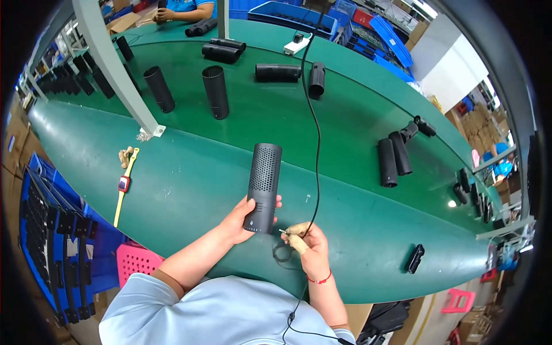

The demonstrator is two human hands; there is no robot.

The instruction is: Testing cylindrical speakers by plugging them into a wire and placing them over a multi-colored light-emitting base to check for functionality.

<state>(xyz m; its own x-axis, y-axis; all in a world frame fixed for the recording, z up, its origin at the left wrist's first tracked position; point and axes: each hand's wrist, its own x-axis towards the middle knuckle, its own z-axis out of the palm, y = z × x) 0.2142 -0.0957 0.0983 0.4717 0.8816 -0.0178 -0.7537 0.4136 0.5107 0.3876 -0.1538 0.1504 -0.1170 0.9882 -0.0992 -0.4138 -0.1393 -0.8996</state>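
My left hand [236, 221] is wrapped round the lower part of a black cylindrical housing [265, 172], which stands tilted slightly and has a grid of holes over its upper half. Just right of its bottom end, my right hand [307, 244], with beige finger covers on thumb and finger, pinches the thin metal-tipped plug [282, 231] of a cable. The plug is apart from the housing as far as I can see. A black cable [318, 149] hangs from above down to my right hand, and a loop of cord shows below it.
Upright black cylinders [215, 95] and lying ones [278, 72] are spread over the green bench [190, 190]. A yellow-strapped watch [123, 184] lies left, by a metal post [115, 63]. A small black part [415, 259] lies right. A co-worker's hand [165, 14] shows far left.
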